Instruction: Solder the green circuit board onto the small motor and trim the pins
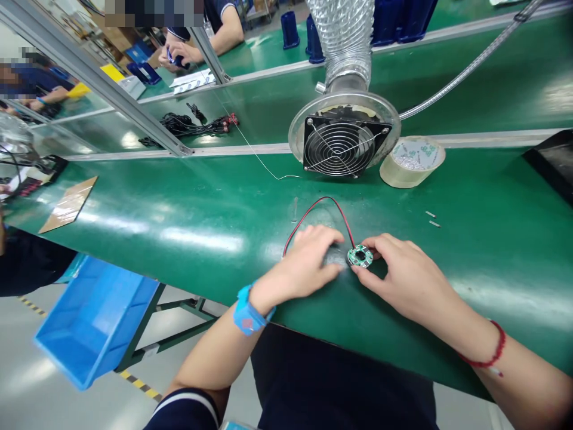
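Note:
A small round green circuit board [360,256] with a dark hole in its middle lies at the green bench's near side. My right hand [405,278] has it between thumb and fingers, at its right and lower edges. A red and black wire [329,198] rises from the board, arcs to the left and runs down behind my left hand. Just left of the board, my left hand [307,263] is open, thumb and fingers apart, with nothing between them. A blue band is around my left wrist.
Behind the hands hangs a fan [339,148] on a silver duct, beside a roll of tape [412,161]. Two small strips [434,224] lie at right. Farther left are a cardboard piece [69,204] and a blue bin [96,319] below the bench [188,209]. Other people work across the bench.

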A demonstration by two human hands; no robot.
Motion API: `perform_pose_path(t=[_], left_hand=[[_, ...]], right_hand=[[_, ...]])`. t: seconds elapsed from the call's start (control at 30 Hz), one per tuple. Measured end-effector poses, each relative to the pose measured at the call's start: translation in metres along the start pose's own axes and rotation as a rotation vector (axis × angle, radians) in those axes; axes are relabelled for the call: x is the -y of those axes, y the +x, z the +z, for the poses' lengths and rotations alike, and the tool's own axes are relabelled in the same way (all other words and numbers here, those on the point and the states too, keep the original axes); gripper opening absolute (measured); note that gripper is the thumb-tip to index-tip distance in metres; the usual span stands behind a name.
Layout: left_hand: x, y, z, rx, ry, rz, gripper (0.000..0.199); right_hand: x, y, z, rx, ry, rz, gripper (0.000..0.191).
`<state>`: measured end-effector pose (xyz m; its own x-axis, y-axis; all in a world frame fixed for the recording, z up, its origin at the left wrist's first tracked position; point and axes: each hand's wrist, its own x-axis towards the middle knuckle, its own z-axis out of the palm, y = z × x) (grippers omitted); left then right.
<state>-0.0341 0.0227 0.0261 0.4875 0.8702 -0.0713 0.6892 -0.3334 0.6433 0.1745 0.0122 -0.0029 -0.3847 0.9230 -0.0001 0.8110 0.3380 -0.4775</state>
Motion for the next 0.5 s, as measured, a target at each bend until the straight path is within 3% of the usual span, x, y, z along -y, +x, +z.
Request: perform_pose_path(t=[0.17, 0.27, 0.37, 0.43, 0.5], left_hand=[[0.056, 0.038, -0.052, -0.356, 0.045, -0.168, 0.018], [0.092, 0.073, -0.061, -0.372, 0.300, -0.325, 0.026], [0.112, 0.096, -0.059, -0.417, 0.349, -0.380, 0.016], [0.116, 0.101, -0.059, -0.451, 0.341, -0.388, 0.008], [0.114, 0.096, -0.063, -0.471, 0.321, -0.379, 0.008]], right_hand=[[0.004, -0.001, 0.000, 0.012, -0.101, -0.038, 0.022], [0.007, -0.001, -0.003, 0.053, -0.076, -0.025, 0.027], [-0.013, -0.004, -0.015, 0.029, 0.081, 0.030, 0.054], [-0.043, -0.011, -0.032, -0.135, 0.238, 0.141, 0.062], [-0.079, -0.023, -0.052, -0.459, 0.329, 0.291, 0.055]])
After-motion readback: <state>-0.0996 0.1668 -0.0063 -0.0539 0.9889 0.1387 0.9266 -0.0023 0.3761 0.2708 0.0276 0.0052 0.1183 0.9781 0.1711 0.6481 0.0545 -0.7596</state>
